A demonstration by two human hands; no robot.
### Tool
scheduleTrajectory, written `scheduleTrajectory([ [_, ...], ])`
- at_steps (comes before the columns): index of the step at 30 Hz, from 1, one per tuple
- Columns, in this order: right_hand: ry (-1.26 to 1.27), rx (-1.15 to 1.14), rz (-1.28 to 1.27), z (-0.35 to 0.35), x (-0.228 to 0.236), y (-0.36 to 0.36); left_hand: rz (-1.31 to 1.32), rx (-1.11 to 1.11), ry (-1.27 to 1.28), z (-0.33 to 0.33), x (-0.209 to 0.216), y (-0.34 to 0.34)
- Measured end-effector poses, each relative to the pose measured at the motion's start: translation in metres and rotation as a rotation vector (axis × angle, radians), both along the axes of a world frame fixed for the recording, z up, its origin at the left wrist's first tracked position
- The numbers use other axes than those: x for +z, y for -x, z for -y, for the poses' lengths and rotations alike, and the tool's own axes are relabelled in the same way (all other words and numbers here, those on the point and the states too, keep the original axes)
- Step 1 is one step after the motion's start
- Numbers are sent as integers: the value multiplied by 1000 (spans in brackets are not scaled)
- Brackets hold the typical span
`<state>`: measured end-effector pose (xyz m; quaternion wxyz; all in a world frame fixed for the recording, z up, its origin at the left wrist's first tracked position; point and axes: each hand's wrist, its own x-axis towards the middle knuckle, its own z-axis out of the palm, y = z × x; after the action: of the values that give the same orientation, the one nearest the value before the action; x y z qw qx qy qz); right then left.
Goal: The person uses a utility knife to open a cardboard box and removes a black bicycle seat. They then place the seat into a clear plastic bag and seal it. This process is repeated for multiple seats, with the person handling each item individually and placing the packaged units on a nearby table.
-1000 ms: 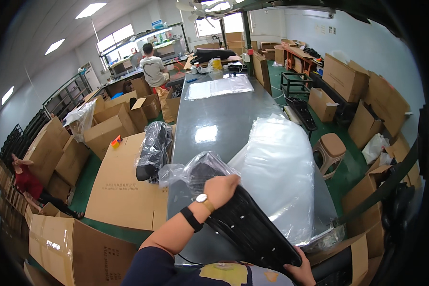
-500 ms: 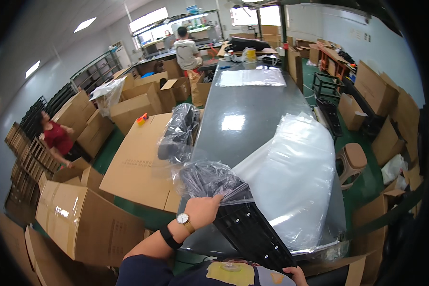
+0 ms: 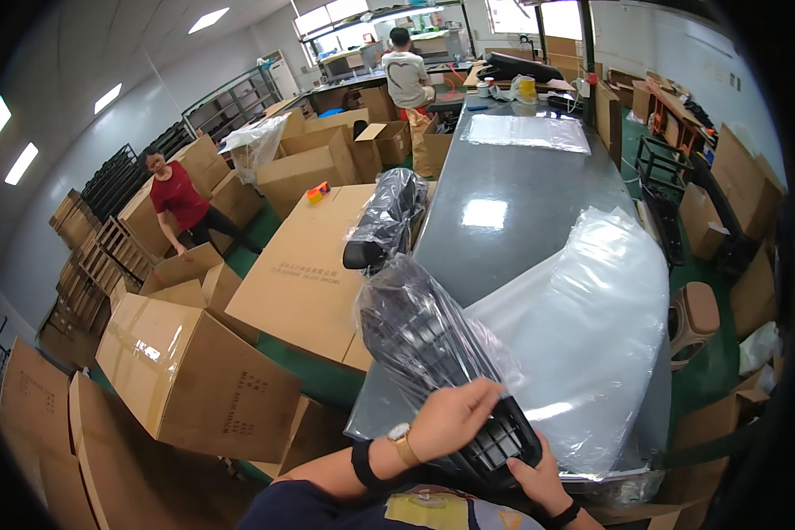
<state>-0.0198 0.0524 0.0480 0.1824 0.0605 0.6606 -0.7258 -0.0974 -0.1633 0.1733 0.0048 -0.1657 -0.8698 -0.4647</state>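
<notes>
A long black plastic part [image 3: 506,435] with a ribbed grid slants from my body out over the table's near left edge. A clear plastic bag [image 3: 406,305] covers its far end and most of its length. My left hand [image 3: 455,422] is closed at the bag's mouth, lying across the part; its fingertips are partly hidden. At the uncovered near end, my right hand [image 3: 539,473] grips the part with the thumb on its ribbed face. Beside them on the table spreads a stack of clear plastic bags [image 3: 583,327].
Another bagged black part [image 3: 387,216] rests on a large carton [image 3: 305,256] with a tape dispenser [image 3: 317,192]. Open cartons [image 3: 194,371] stand at left, near a person in red [image 3: 181,194]. A second person [image 3: 406,75] is at the back. A stool [image 3: 693,318] stands right of the table [image 3: 468,247].
The bag now covers much more of the black part, my left hand having moved down toward its near end. My right hand has come up into view. The person in red has turned.
</notes>
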Motion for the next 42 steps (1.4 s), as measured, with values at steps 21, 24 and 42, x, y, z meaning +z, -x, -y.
scheduleTrajectory([
  [21, 362, 324, 838, 416, -48, 132, -145, 483, 137, 335, -62, 78],
  [24, 472, 274, 743, 489, -84, 147, -198, 577, 236, 381, -94, 90],
  [42, 272, 634, 1, 330, -64, 94, -104, -135, 5, 247, -119, 88],
])
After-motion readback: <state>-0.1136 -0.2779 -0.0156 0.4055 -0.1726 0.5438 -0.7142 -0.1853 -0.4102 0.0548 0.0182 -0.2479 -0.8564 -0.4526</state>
